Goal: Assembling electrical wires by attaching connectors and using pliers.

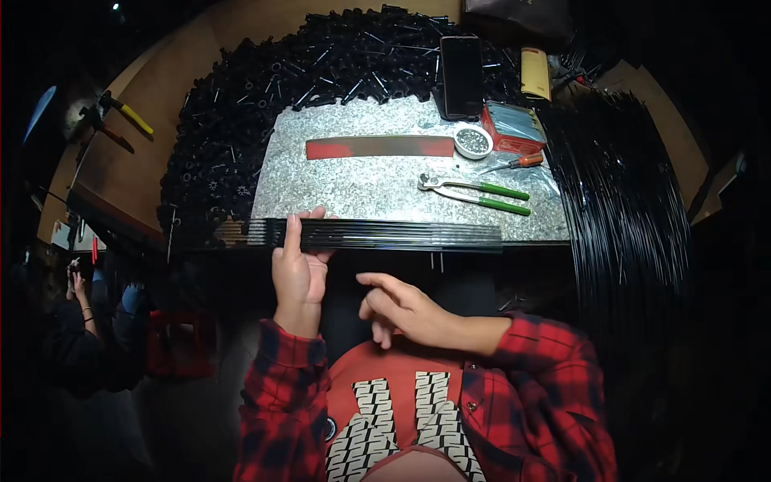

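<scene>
My left hand is closed round a flat row of thin black rods, thumb on top and fingertips behind. The row lies level along the table's front edge, with pale metal ends at its left. Two short thin wires stick down under its right half. My right hand hovers in front of my chest, below the row and apart from it. Its index finger points left, the other fingers are loosely bent and spread, and no object shows in them. Beyond the rods, green-handled pincers lie on a speckled metal sheet.
A heap of small black parts covers the back and left. Behind the pincers are a red-and-grey strip, a white bowl of small metal pieces, a screwdriver, a red box and a phone. Long black rods overhang at right.
</scene>
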`<state>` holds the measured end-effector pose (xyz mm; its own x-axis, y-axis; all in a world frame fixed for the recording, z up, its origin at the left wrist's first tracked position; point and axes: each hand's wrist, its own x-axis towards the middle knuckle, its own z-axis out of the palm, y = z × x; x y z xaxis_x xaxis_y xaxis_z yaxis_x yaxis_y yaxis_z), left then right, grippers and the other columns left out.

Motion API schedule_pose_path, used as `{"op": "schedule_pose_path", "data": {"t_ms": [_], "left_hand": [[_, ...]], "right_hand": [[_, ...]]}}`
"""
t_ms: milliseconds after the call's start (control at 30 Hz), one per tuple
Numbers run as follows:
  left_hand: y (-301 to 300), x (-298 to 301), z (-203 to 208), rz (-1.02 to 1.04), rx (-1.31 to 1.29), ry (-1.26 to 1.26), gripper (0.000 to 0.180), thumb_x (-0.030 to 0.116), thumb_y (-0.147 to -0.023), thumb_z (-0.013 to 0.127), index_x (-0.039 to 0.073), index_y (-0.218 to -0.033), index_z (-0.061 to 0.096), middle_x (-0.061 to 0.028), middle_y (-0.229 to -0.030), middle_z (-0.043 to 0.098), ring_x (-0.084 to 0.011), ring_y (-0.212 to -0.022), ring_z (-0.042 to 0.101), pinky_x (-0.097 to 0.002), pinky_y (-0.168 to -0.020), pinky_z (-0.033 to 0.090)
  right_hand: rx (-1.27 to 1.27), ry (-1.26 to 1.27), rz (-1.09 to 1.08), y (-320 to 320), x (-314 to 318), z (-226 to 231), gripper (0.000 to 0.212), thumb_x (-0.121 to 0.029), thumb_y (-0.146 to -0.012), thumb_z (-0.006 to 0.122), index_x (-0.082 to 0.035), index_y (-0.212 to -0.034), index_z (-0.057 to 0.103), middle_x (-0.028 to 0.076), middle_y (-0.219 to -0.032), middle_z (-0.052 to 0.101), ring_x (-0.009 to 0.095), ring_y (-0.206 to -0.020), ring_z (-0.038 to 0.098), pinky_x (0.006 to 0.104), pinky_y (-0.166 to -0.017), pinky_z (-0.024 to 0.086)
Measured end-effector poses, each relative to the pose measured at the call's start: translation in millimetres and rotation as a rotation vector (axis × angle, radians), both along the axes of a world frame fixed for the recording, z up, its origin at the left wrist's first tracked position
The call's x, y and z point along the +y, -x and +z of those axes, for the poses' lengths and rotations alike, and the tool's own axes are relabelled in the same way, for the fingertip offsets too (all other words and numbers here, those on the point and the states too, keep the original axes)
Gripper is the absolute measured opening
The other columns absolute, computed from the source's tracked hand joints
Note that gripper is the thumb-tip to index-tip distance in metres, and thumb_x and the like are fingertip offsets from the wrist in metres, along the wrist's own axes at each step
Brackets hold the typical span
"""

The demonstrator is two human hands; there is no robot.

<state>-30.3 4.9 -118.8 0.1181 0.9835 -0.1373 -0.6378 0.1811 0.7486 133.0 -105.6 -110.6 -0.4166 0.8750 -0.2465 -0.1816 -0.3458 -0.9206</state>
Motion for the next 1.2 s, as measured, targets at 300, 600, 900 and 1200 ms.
{"op": "schedule_pose_path", "data": {"t_ms": [300, 600, 900, 1200], "left_hand": [[-15.3, -37.3, -2.7, 0.108, -0.097, -0.057, 0.034, 0.030, -0.099, 0.045, 0.000, -0.103, 0.060, -0.0113, -0.104, 0.062, -0.0201, -0.091, 0.063, -0.0395, -0.078, 0.055], [8.3, -60.2, 4.8, -0.378, 0.030, -0.177, 0.038, 0.026, -0.098, 0.049, -0.001, -0.124, 0.051, -0.0154, -0.119, 0.059, -0.0198, -0.103, 0.061, -0.0306, -0.084, 0.053], [98.1, -93.2, -20.2, -0.112, 0.768, -0.559, 0.009, 0.000, -0.088, 0.056, -0.002, -0.086, 0.065, -0.0081, -0.079, 0.068, -0.0086, -0.059, 0.061, -0.0209, -0.053, 0.049], [90.9, -76.9, -75.8, -0.063, 1.319, -0.914, 0.036, 0.001, -0.078, 0.065, 0.005, -0.114, 0.059, -0.0134, -0.114, 0.062, -0.0269, -0.090, 0.065, -0.0328, -0.068, 0.053]], "right_hand": [[0.239, -0.008, -0.646, 25.3, 39.4, -6.5, 0.061, -0.051, -0.097, 0.035, 0.001, -0.126, 0.046, 0.007, -0.079, 0.058, 0.013, -0.059, 0.055, 0.0236, -0.047, 0.050], [0.127, -0.077, -0.748, 4.6, 74.0, 17.0, 0.045, -0.043, -0.097, 0.045, 0.000, -0.097, 0.057, 0.002, -0.058, 0.053, 0.009, -0.042, 0.048, 0.0210, -0.036, 0.038], [-0.362, -0.362, -0.695, -52.2, 88.5, 112.7, 0.043, -0.039, -0.097, 0.044, 0.001, -0.092, 0.059, 0.002, -0.058, 0.052, 0.005, -0.039, 0.048, 0.0174, -0.034, 0.038], [-0.623, -0.628, -0.323, -63.8, 63.1, 152.5, 0.044, -0.033, -0.099, 0.043, 0.004, -0.092, 0.065, 0.007, -0.066, 0.060, 0.009, -0.043, 0.051, 0.0213, -0.036, 0.040]]}}
